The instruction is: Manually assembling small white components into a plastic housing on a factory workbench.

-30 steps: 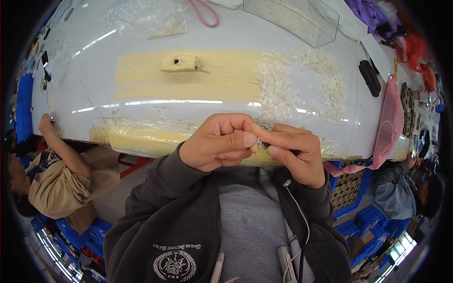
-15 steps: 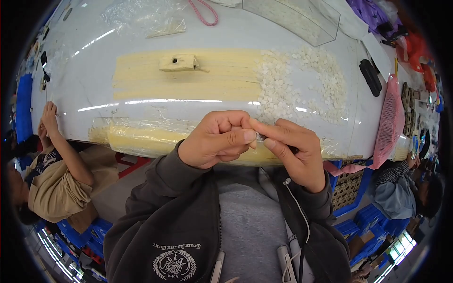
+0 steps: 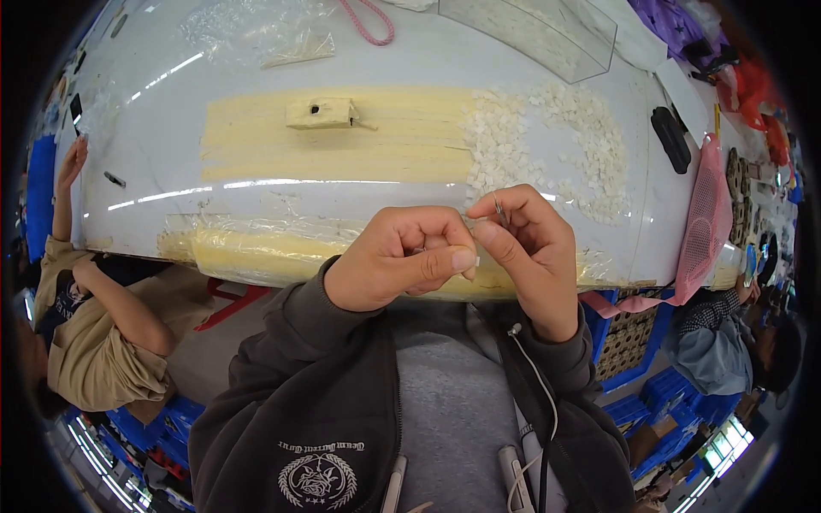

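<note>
My left hand (image 3: 398, 261) is closed, its thumb pressed against the curled fingers. A tiny pale piece (image 3: 473, 268) shows at the thumb tip. Just right of it, my right hand (image 3: 539, 256) pinches a thin, shiny metal tool (image 3: 500, 209), perhaps tweezers; the fingers cover much of it. Both hands are held over the table's near edge, close together. Beyond them lie many small white flakes (image 3: 505, 150), spread beside the pale yellow strips of tape (image 3: 256, 141) on the tabletop. A small yellow tape-wrapped block (image 3: 321, 113) with a dark hole rests on the strips.
A clear plastic bin (image 3: 547, 38) of white flakes stands at the back. To the right are a black case (image 3: 671, 141) and a pink mesh bag (image 3: 708, 218). Plastic film (image 3: 248, 34) and a pink cord (image 3: 368, 24) lie at the far side. Co-workers sit left and right.
My right hand has parted slightly from the left and lifted, bringing the metal tool into clearer view. The left hand has barely moved. The left co-worker's hand has reached farther across the table.
</note>
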{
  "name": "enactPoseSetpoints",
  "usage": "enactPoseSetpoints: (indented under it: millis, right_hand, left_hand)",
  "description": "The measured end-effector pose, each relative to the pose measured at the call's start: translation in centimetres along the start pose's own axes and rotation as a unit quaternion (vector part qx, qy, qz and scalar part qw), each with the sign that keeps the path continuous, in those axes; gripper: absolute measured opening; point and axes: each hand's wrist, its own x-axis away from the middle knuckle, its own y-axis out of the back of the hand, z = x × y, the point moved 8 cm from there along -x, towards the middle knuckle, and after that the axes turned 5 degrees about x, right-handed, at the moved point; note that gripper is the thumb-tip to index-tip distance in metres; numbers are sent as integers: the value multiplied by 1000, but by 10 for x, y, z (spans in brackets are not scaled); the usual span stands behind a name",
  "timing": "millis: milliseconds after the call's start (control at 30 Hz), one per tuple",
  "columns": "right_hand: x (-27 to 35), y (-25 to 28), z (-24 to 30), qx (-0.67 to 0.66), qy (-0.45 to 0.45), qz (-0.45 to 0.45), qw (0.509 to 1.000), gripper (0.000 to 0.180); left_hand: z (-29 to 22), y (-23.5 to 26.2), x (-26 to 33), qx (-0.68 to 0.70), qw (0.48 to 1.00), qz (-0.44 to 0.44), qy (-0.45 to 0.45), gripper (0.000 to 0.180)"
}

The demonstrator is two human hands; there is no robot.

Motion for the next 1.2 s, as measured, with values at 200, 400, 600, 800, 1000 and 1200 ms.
enactPoseSetpoints:
  millis: [200,400,600,800,1000,1200]
  right_hand:
    - [-12,23,11,153,19,-83,985,16]
    - [-27,25,21,406,99,-115,901,11]
    - [-29,15,24,520,147,-100,835,10]
    - [-31,13,27,549,163,-110,812,10]
    - [-31,18,26,532,153,-114,825,10]
    - [-31,25,27,520,134,-113,836,9]
  left_hand:
    - [7,-1,-3,162,986,29,-18,7]
    - [8,8,-4,276,958,57,-44,9]
    - [3,14,-3,273,960,31,-54,9]
    - [7,13,-2,296,955,15,-14,10]
    - [12,10,-4,224,974,-12,32,11]
    - [12,12,-6,199,980,-15,19,12]
